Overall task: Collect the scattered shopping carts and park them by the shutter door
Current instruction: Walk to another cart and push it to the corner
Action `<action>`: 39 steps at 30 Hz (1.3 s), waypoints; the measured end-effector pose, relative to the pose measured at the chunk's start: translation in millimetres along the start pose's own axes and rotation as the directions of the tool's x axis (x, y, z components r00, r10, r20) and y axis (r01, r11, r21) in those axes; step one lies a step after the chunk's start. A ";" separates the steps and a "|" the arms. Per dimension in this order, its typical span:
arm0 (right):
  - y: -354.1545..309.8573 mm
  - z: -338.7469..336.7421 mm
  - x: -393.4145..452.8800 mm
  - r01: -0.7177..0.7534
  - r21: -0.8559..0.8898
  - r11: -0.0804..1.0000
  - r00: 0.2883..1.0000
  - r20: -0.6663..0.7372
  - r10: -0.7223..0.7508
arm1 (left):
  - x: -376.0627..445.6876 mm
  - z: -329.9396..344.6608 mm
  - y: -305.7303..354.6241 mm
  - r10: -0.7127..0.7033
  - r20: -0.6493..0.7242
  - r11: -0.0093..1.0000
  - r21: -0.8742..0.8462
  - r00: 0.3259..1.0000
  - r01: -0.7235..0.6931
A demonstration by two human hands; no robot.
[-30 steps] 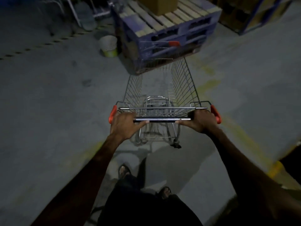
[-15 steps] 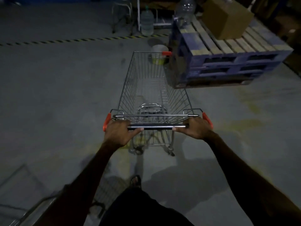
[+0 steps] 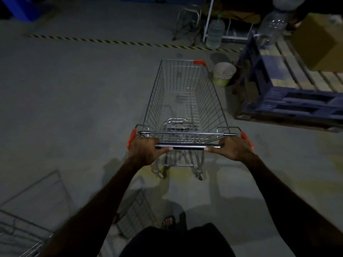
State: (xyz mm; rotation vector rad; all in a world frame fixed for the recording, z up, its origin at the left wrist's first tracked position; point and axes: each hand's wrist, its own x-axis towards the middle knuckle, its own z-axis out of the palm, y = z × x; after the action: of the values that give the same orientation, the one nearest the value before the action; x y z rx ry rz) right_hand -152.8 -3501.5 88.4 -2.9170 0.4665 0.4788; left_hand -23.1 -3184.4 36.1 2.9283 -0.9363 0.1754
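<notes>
Cart: bare wire basket, thin bright metal. Handle bar, gripped at both ends: smooth, glossy metal, with matt orange plastic caps just outside the grip. Ahead-right of grip: pallets, rough wood slats, blue-painted sides; cardboard box, matt. Floor: dull, rough concrete.

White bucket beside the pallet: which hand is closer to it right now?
Right. The right hand grips the cart handle at its end on the white bucket side; the left hand grips the opposite end, farther away.
</notes>
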 end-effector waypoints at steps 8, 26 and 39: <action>-16.0 -24.4 94.9 0.050 -0.034 0.998 0.998 -0.022 -0.051 | 77.9 6.5 -40.8 -0.108 0.199 0.993 0.061 0.974 0.097; -2.8 -109.9 373.7 0.098 -0.040 0.994 0.993 -0.055 -0.100 | 343.3 37.8 -114.1 -0.199 0.258 0.979 0.015 0.945 0.202; -6.5 -184.4 555.1 0.076 -0.003 0.997 0.996 -0.042 -0.076 | 539.3 55.8 -169.3 -0.139 0.232 0.990 0.050 0.963 0.131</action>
State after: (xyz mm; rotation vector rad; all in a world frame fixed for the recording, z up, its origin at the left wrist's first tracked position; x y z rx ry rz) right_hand 402.2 -3685.8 76.9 -2.9388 0.3593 0.4080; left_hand 516.5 -3361.6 45.2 3.0799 -0.7591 -0.1679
